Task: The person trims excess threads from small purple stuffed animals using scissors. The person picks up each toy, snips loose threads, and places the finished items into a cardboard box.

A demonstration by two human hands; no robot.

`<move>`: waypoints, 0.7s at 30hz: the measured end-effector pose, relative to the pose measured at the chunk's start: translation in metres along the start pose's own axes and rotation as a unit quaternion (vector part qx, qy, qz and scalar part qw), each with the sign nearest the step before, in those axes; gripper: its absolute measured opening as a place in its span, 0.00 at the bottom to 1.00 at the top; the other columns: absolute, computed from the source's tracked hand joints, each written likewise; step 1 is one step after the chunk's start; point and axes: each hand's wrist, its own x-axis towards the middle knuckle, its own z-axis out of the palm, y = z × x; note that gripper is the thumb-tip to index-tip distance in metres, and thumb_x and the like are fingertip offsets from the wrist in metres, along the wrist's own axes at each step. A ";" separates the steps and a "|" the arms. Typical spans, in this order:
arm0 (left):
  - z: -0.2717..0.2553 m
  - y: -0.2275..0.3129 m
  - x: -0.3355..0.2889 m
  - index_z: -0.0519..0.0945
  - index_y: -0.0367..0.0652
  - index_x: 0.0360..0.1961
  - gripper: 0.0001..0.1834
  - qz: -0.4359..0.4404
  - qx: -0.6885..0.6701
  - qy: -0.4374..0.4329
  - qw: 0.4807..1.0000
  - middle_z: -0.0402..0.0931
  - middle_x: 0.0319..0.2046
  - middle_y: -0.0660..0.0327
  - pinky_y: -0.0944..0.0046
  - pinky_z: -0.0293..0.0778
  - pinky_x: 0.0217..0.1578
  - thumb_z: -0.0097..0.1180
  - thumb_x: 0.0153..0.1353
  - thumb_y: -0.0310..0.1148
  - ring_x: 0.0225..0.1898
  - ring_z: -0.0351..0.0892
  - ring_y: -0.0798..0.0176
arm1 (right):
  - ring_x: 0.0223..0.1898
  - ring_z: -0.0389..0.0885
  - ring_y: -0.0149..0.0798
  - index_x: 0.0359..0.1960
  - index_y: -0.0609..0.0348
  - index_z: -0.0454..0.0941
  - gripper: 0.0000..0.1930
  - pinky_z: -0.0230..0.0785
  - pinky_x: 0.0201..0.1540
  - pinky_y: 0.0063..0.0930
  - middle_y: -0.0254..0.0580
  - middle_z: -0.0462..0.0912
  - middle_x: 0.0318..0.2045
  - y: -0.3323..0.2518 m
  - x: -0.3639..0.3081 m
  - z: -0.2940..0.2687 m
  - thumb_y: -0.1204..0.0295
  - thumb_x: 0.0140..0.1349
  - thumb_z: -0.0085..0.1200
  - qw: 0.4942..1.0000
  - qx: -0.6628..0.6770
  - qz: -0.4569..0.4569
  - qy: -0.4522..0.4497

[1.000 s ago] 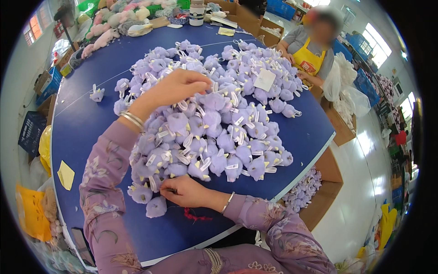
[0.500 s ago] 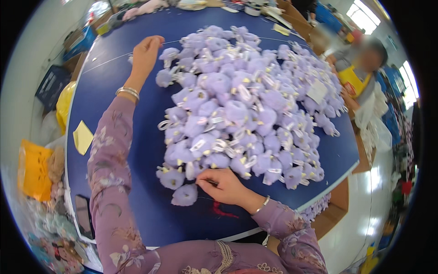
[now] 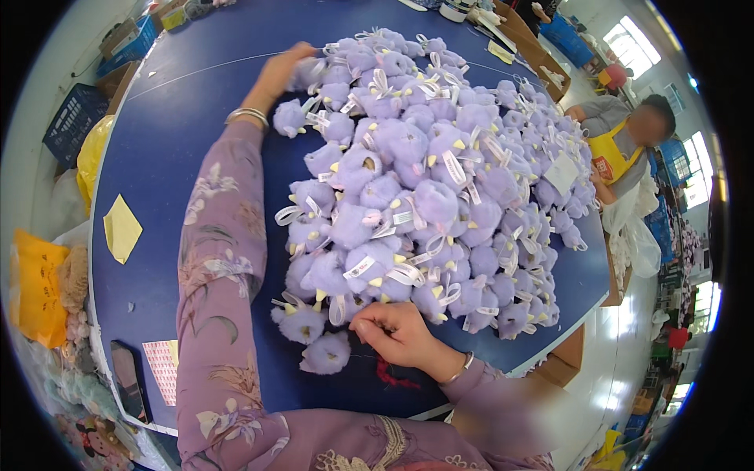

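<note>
White-looped, fluffy lilac toys (image 3: 436,202) are heaped; what is held by left hand (image 3: 283,69) or curled right hand (image 3: 400,334) cannot be told.

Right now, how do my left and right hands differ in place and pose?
The left hand is at the far-left edge of the plush pile; the right hand, at its near edge. The left hand reaches far out; the right hand is curled close in. Both wear silvery bangles.
</note>
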 end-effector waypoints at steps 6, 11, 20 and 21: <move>0.072 0.099 -0.044 0.80 0.45 0.53 0.22 -0.050 -0.129 -0.068 0.988 0.78 0.52 0.60 0.65 0.67 0.55 0.43 0.69 0.45 0.52 0.74 0.65 | 0.25 0.73 0.25 0.34 0.66 0.78 0.11 0.65 0.28 0.20 0.36 0.78 0.22 0.004 -0.003 -0.001 0.70 0.69 0.48 0.995 0.071 0.030 0.056; 0.064 0.137 -0.102 0.80 0.43 0.52 0.23 -0.141 -0.190 0.032 0.971 0.78 0.52 0.60 0.66 0.64 0.57 0.42 0.69 0.46 0.54 0.73 0.65 | 0.24 0.71 0.23 0.30 0.67 0.76 0.14 0.63 0.27 0.21 0.34 0.75 0.19 0.010 0.001 0.004 0.69 0.70 0.46 0.991 0.058 -0.003 0.122; 0.052 0.200 -0.182 0.73 0.43 0.61 0.28 -0.256 -0.420 0.078 0.867 0.75 0.46 0.63 0.68 0.66 0.53 0.46 0.67 0.50 0.47 0.73 0.67 | 0.21 0.74 0.29 0.30 0.67 0.77 0.15 0.67 0.27 0.27 0.38 0.78 0.18 0.019 -0.010 -0.004 0.67 0.68 0.48 0.981 -0.029 -0.069 0.177; 0.036 0.187 -0.191 0.65 0.41 0.66 0.33 -0.245 -0.428 0.029 0.870 0.73 0.55 0.57 0.63 0.61 0.62 0.43 0.68 0.53 0.57 0.70 0.63 | 0.21 0.73 0.28 0.30 0.67 0.77 0.15 0.66 0.27 0.27 0.38 0.78 0.18 0.014 -0.014 0.000 0.66 0.68 0.48 0.981 -0.041 -0.077 0.174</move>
